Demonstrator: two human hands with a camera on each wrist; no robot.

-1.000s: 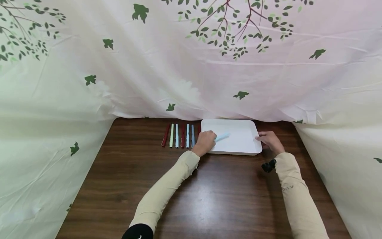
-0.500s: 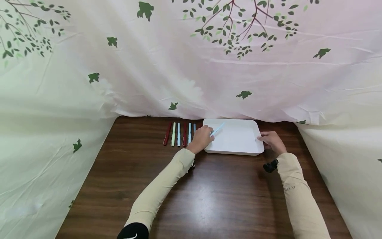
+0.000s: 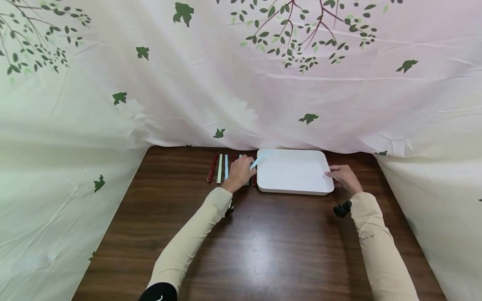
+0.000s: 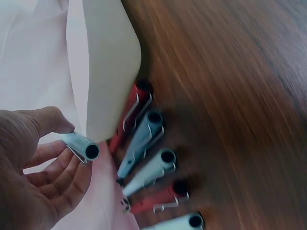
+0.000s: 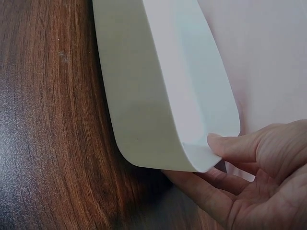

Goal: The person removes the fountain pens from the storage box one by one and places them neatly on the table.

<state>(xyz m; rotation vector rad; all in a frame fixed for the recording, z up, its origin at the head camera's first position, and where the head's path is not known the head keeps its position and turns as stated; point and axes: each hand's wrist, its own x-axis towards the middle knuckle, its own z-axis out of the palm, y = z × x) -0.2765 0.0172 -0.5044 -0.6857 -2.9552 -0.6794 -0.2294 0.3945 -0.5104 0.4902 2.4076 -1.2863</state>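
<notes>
My left hand [image 3: 240,170] pinches a light blue clip pen [image 3: 257,161] between thumb and fingers, raised above the row just left of the white tray [image 3: 293,172]. In the left wrist view the held pen's [image 4: 81,145] dark round end and metal clip face the camera. Below it on the table lie a dark red pen [image 4: 129,112] by the tray's corner, a blue pen [image 4: 140,143], a pale blue pen [image 4: 151,171] and a red pen [image 4: 160,199]. My right hand [image 3: 345,177] grips the tray's right end, thumb over the rim and fingers underneath.
Toward the row's left end lie a dark red pen [image 3: 212,168] and a pale green pen [image 3: 219,169]. A leaf-patterned cloth [image 3: 233,104] hangs right behind the tray and pens. The brown wooden table [image 3: 263,242] stretches toward the front.
My left hand has moved left with the light blue pen, from over the tray to over the row of pens, and the pen has turned steeper. My right hand keeps its grip on the tray.
</notes>
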